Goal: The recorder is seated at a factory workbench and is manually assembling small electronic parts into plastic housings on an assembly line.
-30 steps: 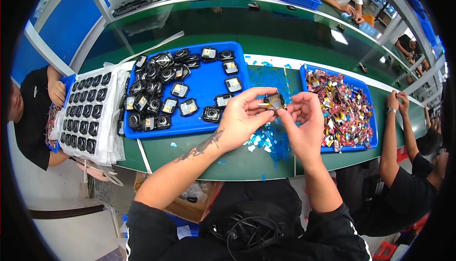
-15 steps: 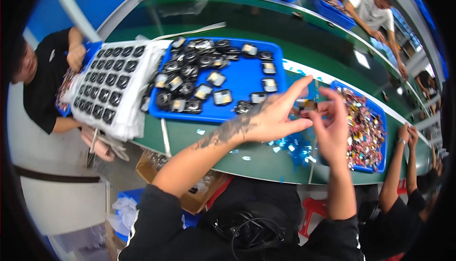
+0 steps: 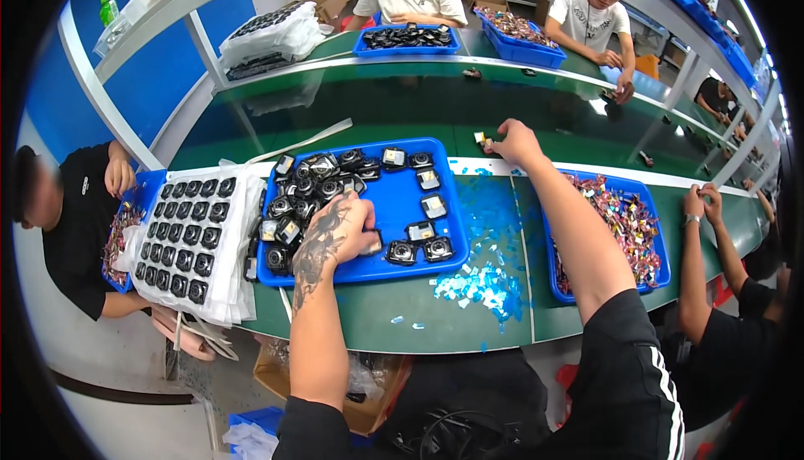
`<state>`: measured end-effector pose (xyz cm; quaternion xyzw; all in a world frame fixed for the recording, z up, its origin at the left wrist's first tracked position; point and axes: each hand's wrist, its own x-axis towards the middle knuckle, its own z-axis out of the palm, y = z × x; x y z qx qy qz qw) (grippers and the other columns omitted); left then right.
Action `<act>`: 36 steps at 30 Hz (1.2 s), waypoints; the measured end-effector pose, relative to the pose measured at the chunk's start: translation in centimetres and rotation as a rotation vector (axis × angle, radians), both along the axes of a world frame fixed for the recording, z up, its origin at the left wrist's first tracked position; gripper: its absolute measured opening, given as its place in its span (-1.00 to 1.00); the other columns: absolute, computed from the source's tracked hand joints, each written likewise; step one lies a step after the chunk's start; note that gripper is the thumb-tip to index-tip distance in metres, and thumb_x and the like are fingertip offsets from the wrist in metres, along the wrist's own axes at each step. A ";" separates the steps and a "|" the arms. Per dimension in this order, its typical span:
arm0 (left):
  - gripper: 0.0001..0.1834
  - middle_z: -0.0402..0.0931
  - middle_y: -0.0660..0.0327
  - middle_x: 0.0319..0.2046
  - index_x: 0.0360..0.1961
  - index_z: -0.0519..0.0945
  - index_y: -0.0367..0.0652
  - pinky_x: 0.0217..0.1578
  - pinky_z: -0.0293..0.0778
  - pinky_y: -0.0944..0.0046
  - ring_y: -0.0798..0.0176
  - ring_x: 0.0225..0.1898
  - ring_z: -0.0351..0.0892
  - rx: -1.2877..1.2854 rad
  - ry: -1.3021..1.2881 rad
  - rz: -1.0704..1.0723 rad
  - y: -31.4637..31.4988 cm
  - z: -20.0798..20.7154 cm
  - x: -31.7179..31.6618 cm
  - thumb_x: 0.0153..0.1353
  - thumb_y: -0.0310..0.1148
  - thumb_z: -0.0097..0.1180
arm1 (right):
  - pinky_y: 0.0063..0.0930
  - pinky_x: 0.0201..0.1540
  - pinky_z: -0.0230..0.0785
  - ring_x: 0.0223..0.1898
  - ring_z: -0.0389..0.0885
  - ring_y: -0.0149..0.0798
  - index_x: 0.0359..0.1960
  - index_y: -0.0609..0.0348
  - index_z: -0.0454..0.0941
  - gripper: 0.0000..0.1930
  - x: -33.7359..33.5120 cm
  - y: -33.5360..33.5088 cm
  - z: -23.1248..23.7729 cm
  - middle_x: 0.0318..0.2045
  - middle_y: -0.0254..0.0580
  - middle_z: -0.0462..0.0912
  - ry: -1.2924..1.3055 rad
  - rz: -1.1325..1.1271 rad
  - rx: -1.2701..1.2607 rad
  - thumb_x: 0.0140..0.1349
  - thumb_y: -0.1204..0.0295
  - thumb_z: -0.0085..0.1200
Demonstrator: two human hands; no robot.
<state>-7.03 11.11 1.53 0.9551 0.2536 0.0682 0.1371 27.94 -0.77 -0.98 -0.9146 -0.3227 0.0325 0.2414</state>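
My left hand [image 3: 335, 234], tattooed up the wrist, reaches into a blue tray [image 3: 381, 274] of small black camera units with round lenses. Its fingers curl down over one black camera unit [image 3: 373, 244] with a pale label, partly hidden beneath them. Other camera units [image 3: 306, 188] are heaped at the tray's left, and several line its right side. Further off, my right hand [image 3: 517, 143] is stretched over the dark green belt. Its fingertips pinch a small electronic part [image 3: 483, 141] with a whitish-yellow face; the rest is hard to make out.
White foam trays [image 3: 188, 234] of camera units are stacked at left. Under my right forearm lies a blue bin [image 3: 653, 250] of small wired parts. Blue and white film scraps [image 3: 481, 288] litter the green table [image 3: 394, 326]. Co-workers sit left, right and across the belt [image 3: 402, 104].
My hands, close together over the table before, are now apart. The left has gone to the tray, and the right has reached out to the belt. The view has shifted too.
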 end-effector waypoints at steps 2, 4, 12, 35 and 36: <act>-0.72 0.56 0.03 -0.44 -0.39 0.50 -0.18 -0.23 0.46 0.10 -0.03 -0.28 0.58 -0.140 -0.117 -0.014 -0.5 1.1 0.8 -0.03 -0.27 0.31 | -0.22 -0.03 0.46 -0.09 0.62 0.02 -0.18 0.15 0.59 -0.65 1.0 -1.6 1.3 -0.19 0.00 0.65 -0.179 0.028 0.061 -0.02 0.34 0.32; -0.80 0.55 0.08 -0.49 -0.33 0.48 -0.19 -0.35 0.48 0.19 0.14 -0.37 0.61 -0.213 -0.337 -0.006 -0.9 1.2 1.8 0.07 -0.39 0.24 | -0.21 -0.11 0.48 -0.19 0.64 -0.01 -0.22 0.17 0.59 -0.77 1.2 -3.2 4.2 -0.29 -0.02 0.67 -0.245 0.121 0.120 0.08 0.41 0.20; -0.80 0.62 0.11 -0.23 -0.10 0.53 -0.36 -0.30 0.67 0.36 0.26 -0.28 0.66 -1.388 -0.623 -0.177 -7.0 0.5 5.7 0.28 -0.51 0.07 | -0.26 -0.24 0.49 -0.36 0.67 -0.04 -0.39 0.25 0.65 -0.80 -0.4 -12.1 8.5 -0.46 -0.01 0.67 -0.163 0.338 -0.196 0.09 0.34 0.20; -0.76 0.32 0.13 0.02 -0.07 0.63 -0.28 -0.17 0.56 0.43 0.36 -0.09 0.51 -0.973 -0.653 -0.303 -10.1 -0.3 6.0 0.24 -0.48 0.16 | -0.49 -0.25 0.46 -0.36 0.63 -0.37 -0.33 0.32 0.61 -0.90 -14.4 -15.5 8.2 -0.42 -0.16 0.66 0.025 0.446 0.403 0.14 0.54 0.18; -0.76 0.36 0.13 -0.02 -0.09 0.64 -0.27 -0.17 0.56 0.44 0.35 -0.09 0.51 -1.005 -0.652 -0.325 -10.2 -0.8 6.1 0.21 -0.48 0.19 | -0.50 -0.26 0.46 -0.38 0.62 -0.39 -0.35 0.33 0.61 -0.90 -15.6 -15.0 8.0 -0.45 -0.19 0.65 0.215 0.462 0.439 0.14 0.54 0.20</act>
